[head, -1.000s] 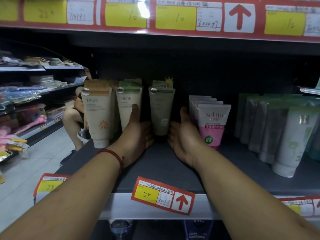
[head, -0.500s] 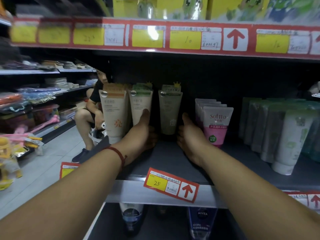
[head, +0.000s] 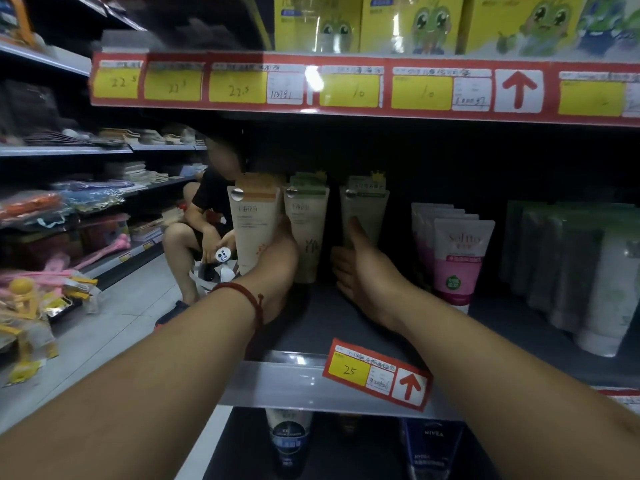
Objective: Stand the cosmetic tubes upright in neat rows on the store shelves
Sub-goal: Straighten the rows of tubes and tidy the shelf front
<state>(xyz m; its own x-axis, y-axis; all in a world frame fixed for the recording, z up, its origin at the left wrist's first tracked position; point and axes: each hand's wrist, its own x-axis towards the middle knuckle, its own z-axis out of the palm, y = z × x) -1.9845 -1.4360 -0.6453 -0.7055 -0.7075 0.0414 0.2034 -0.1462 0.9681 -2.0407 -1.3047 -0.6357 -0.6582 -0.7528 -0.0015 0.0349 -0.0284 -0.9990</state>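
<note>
Here, dark store shelf (head: 346, 323), upright tubes (head: 254, 223); right hand (head: 363, 271) flat, left hand (head: 280, 265) grip unclear.

bg: pale tile floor (head: 114, 327) | stocked aisle shelving (head: 65, 151) left | dim light

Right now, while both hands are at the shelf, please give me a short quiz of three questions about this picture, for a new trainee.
1. True or false: the pink tubes lie flat on the shelf.
2. Which number is written on the yellow price tag at the front edge of this shelf? A) 12 B) 25 C) 40
3. Fill in: the red string is tied on the ___ wrist.

Key: 1 false, they stand upright in a row. 2 B. 3 left.
</note>
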